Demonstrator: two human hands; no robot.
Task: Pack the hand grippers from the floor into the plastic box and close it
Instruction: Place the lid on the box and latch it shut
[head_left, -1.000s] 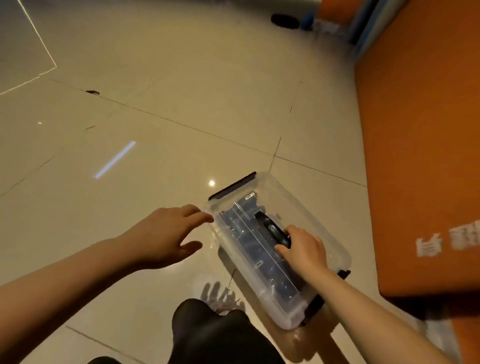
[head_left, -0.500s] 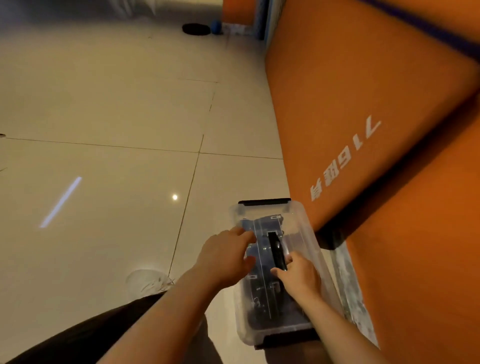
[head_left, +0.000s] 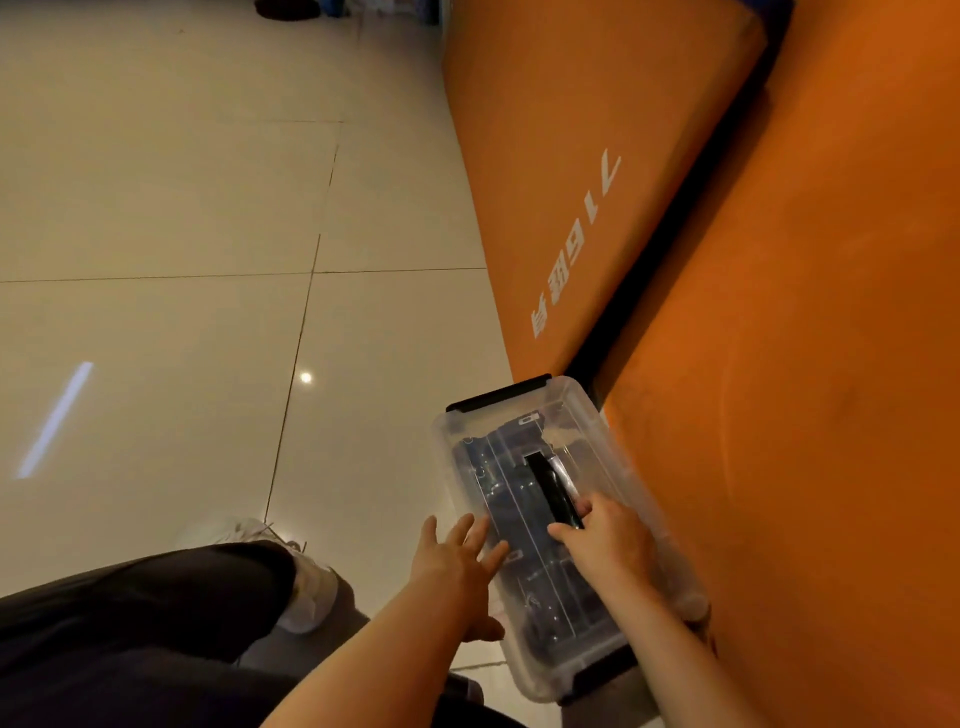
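A clear plastic box (head_left: 613, 452) with its lid on lies on the tiled floor, black latches at its far and near ends. Dark hand grippers (head_left: 498, 483) show through the lid. My right hand (head_left: 608, 540) has its fingers curled round the black carry handle (head_left: 550, 488) on top of the lid. My left hand (head_left: 457, 566) is spread open at the box's left side, fingertips on the lid's edge.
Orange padded mats (head_left: 597, 156) rise right beside the box on the right. Pale floor tiles (head_left: 182, 260) stretch left and ahead. My dark trouser leg and white shoe (head_left: 306, 577) are at lower left. Dark objects lie far off at the top.
My view has swung right and closer to the mats. My left hand has slid off the lid's top to its left edge with fingers spread. My right hand stays on the handle.
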